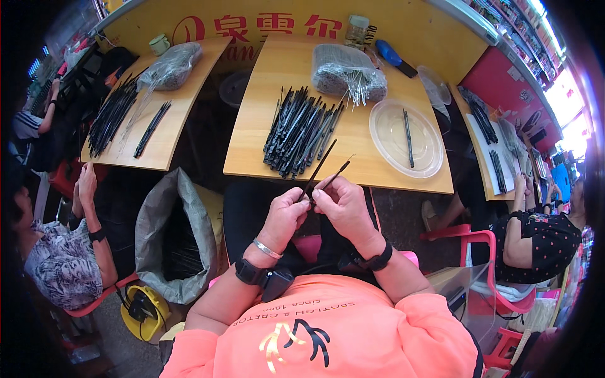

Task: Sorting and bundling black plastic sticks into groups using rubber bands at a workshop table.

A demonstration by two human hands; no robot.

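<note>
My left hand [282, 215] is closed, its thumb and fingers pinching a thin black rod [322, 162] that slants up and to the right. Close beside it, my right hand [345, 208] pinches a second thin black rod [341, 169] with a fine, wire-like tip. The lower ends of both rods are hidden among my fingers. Just beyond my hands, a heap of similar black rods [301, 132] lies on the wooden table [247, 142]. To its right, a single dark rod [408, 138] rests on a round translucent plastic lid [386, 142].
A plastic bag of thin wire-like pieces [345, 68] stands behind the heap, near a clear jar [357, 30] and a blue-and-black object [392, 55]. An open grey sack [146, 242] stands on the floor to my left. People sit at neighbouring tables on both sides.
</note>
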